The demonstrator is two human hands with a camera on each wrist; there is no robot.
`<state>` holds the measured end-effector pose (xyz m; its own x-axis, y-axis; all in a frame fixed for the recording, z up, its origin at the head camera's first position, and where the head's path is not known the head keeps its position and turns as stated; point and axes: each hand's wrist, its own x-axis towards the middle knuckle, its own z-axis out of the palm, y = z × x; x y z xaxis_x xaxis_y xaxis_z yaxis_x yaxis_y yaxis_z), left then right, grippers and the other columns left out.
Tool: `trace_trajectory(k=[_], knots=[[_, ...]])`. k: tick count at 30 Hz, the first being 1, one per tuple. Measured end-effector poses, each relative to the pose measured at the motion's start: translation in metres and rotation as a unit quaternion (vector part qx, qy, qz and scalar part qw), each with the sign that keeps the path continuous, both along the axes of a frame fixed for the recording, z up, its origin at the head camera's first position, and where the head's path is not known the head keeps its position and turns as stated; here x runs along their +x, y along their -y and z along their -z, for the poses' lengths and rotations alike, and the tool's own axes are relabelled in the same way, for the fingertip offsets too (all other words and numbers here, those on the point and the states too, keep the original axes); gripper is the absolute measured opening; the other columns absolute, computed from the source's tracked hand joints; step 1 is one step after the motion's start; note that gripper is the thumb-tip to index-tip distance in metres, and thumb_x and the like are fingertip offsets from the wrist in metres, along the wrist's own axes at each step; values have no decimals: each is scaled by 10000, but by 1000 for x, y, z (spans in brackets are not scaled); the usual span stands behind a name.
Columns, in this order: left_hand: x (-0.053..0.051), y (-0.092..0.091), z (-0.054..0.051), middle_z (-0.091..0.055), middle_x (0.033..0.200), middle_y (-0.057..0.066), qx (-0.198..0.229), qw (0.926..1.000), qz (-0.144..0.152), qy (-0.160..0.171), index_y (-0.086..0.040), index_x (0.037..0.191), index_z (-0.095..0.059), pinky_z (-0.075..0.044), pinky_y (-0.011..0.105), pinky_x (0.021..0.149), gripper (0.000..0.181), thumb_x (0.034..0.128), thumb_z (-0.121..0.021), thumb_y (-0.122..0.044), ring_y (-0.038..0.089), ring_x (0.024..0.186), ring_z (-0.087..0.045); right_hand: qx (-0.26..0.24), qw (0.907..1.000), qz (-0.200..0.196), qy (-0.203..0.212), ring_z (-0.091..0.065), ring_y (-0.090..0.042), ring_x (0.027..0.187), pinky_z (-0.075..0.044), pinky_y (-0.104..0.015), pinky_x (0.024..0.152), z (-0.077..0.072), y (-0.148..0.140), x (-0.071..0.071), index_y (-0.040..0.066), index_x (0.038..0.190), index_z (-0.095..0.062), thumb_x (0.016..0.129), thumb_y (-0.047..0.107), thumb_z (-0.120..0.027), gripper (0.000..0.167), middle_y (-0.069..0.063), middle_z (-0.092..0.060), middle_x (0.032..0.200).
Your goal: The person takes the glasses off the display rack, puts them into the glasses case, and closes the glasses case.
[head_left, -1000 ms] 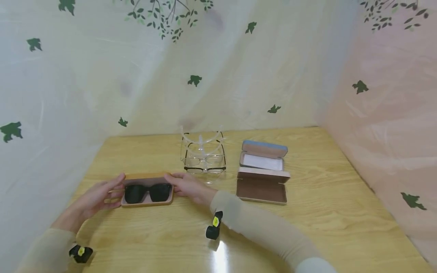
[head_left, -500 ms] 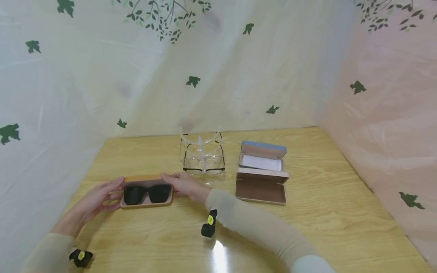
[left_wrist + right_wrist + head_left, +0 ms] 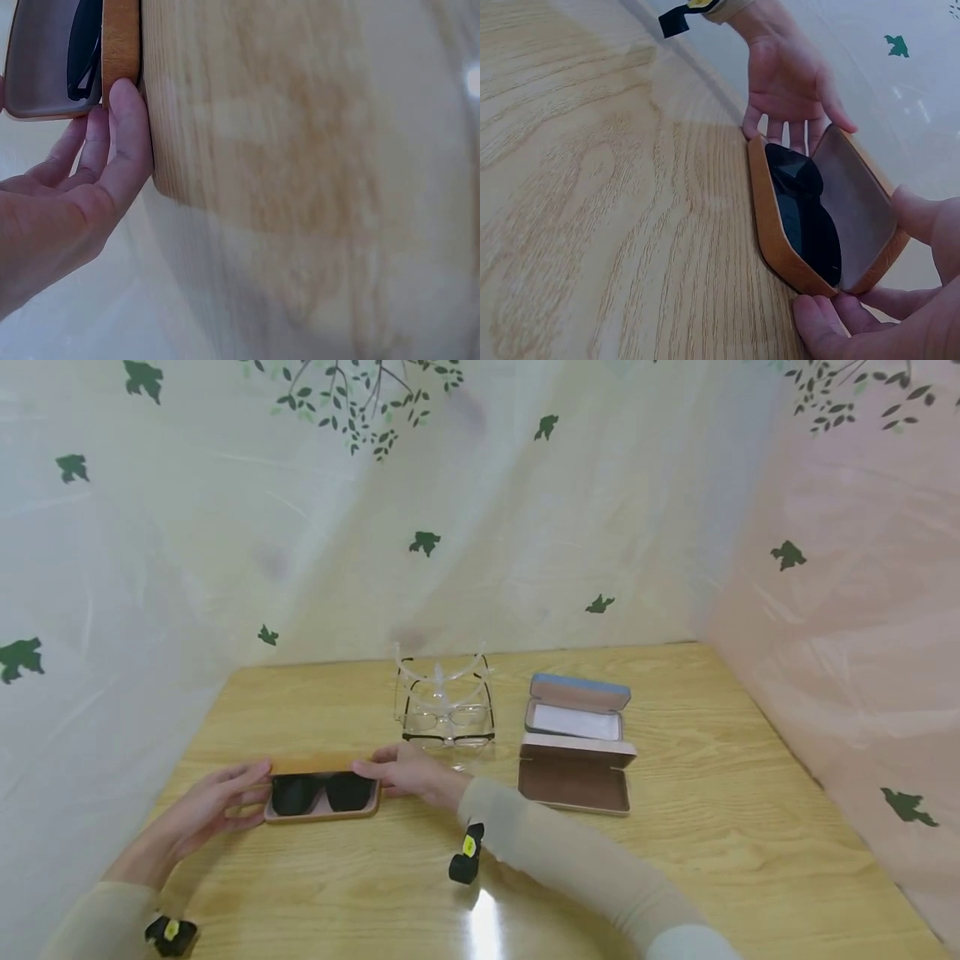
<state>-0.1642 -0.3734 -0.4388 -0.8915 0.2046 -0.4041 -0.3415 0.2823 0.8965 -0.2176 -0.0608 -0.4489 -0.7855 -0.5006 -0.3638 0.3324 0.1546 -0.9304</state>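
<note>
An orange eyeglass case [image 3: 321, 817] rests on the table with its lid [image 3: 318, 764] partly lowered. Inside lie black sunglasses [image 3: 351, 792], dark lenses up. My left hand [image 3: 213, 802] holds the case's left end, thumb at the lid and fingers at the base. At the opposite end my right hand [image 3: 420, 772] grips it, thumb on the lid edge. In the right wrist view the pale lining of the lid [image 3: 855, 195] shows, and the lid stands at an angle over the sunglasses [image 3: 810, 217]. The left wrist view shows fingertips against the base's end [image 3: 121, 45].
Behind my right hand, a clear display stand [image 3: 439, 681] bears clear-lensed eyeglasses [image 3: 448, 740]. To its right lie two opened cases, a blue one [image 3: 581, 689] with a white cloth [image 3: 576, 722] and a brown-lined one [image 3: 573, 785]. Printed curtains surround the wooden table [image 3: 750, 860].
The orange case's lid has tipped forward over the sunglasses, hiding its lining in the head view. Both hands stay at the case's ends.
</note>
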Motion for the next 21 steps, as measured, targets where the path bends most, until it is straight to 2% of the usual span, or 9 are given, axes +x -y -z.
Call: trace_trajectory(k=[3,8,11,14,19,21], knots=[[1,0,-1,-148,1603,351,4,10000,17,11,141,1546,-126,-545,418,973,777,1098,-415,-425,326,1350,-460,33,9999,-75,-124,-636,-282,1172,-577,-380,916,0,-1,0,-42,1424,-524,906,301,-797,678,-147,-593,1383],[4,0,-1,-77,1618,343,67,9999,91,52,132,1555,-98,-536,438,990,772,1103,-411,-410,458,1442,-268,86,9994,-208,-266,-645,-253,1150,-582,-365,905,0,-4,2,-28,1431,-525,892,298,-810,691,-127,-616,1346],[5,1,0,-71,1618,342,109,9999,78,13,124,1559,-114,-534,444,991,755,1104,-414,-398,481,1449,-228,52,9992,-261,-291,-652,-247,1124,-580,-360,908,0,-5,3,-32,1435,-517,894,273,-809,686,-131,-625,1317],[6,2,1,-93,1621,330,104,9999,34,-31,110,1563,-144,-536,447,989,738,1102,-426,-392,460,1443,-255,21,9991,-295,-304,-651,-237,1108,-580,-358,907,0,-4,3,-36,1438,-509,897,237,-807,675,-123,-631,1284],[7,4,4,-130,1615,328,104,9999,-56,-73,105,1561,-182,-538,446,984,718,1095,-462,-364,316,1377,-417,161,9987,-285,-379,-647,-226,1098,-581,-351,901,1,-3,3,-21,1435,-522,883,220,-823,673,-120,-630,1279],[8,5,5,-126,1612,334,152,9998,-51,-101,106,1560,-182,-537,447,986,712,1094,-471,-348,283,1357,-440,253,9983,-281,-441,-648,-221,1091,-582,-348,895,2,-4,3,-4,1430,-535,873,231,-833,673,-117,-630,1289]])
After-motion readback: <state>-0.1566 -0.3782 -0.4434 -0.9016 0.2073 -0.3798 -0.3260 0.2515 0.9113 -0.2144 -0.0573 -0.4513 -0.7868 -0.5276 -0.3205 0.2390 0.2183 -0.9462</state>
